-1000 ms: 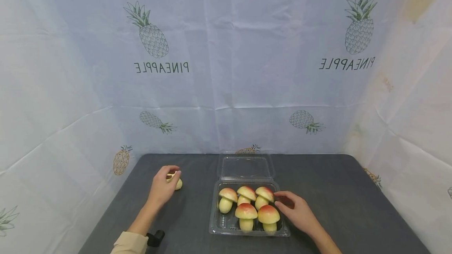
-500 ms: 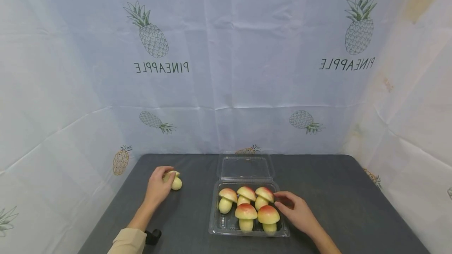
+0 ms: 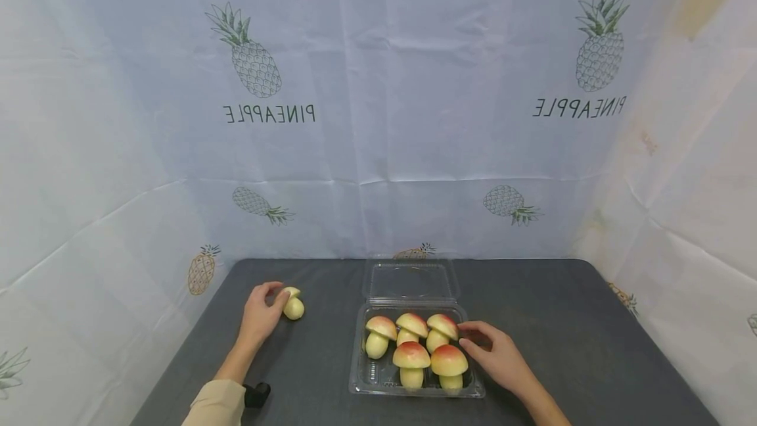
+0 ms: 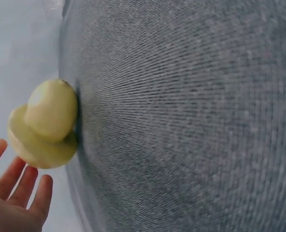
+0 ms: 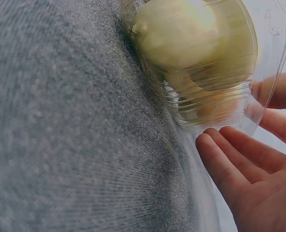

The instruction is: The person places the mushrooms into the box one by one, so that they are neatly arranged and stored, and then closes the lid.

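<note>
On the left of the dark table lies a pale yellow toy mushroom (image 3: 294,309), tipped on its side. My left hand (image 3: 260,314) is beside it, thumb and fingers spread. In the left wrist view, extended fingertips (image 4: 30,170) are at the underside of the mushroom's cap (image 4: 41,150); I cannot tell whether they touch. Several red-topped toy mushrooms (image 3: 449,361) stand or lean in a clear plastic box (image 3: 357,383). My right hand (image 3: 497,357) rests at the box's right side, its fingers fairly straight against the clear wall in the right wrist view.
The box's transparent lid (image 3: 411,279) is folded back behind it. A dark cloth covers the table (image 3: 544,301). Pineapple-printed curtain (image 3: 378,117) encloses the back and sides. A black strap (image 3: 257,395) is by the left wrist.
My left hand has drawn back leftward from the pale mushroom, uncovering more of it. The right hand and the box have stayed in place.
</note>
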The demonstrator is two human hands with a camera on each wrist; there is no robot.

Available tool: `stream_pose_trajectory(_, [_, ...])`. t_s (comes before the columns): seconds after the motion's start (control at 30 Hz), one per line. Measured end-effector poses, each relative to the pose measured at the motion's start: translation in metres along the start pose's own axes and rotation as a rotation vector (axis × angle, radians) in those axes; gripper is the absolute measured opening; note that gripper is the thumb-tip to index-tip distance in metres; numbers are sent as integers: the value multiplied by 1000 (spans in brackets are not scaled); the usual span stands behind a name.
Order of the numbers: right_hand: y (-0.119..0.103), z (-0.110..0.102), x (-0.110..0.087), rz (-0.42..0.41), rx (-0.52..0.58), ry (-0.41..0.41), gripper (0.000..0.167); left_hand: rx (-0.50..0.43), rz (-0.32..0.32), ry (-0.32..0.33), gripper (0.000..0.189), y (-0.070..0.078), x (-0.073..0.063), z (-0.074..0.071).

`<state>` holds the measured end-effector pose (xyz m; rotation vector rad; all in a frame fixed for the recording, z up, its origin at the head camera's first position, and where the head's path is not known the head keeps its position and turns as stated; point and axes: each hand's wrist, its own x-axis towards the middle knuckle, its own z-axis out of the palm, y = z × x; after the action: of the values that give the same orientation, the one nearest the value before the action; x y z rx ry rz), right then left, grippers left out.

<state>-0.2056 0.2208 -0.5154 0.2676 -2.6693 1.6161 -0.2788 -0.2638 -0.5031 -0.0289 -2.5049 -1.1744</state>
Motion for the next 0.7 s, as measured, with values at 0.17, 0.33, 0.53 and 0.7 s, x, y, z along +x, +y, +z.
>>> stream_pose_trajectory(0.17, [0, 0, 0, 7, 3, -7, 37, -36, -72, -51, 42, -5, 1, 2])
stream_pose_trajectory(0.33, [1, 0, 0, 10, 5, -6, 37, -60, -109, -63, 45, -9, 1, 5])
stream_pose_trajectory(0.53, [-1, 1, 0, 15, -1, -1, 37, -64, -142, -72, 49, -11, 1, 6])
stream_pose_trajectory(0.7, [0, 0, 0, 4, -4, 4, 36, -59, -127, -83, 49, -10, 3, 8])
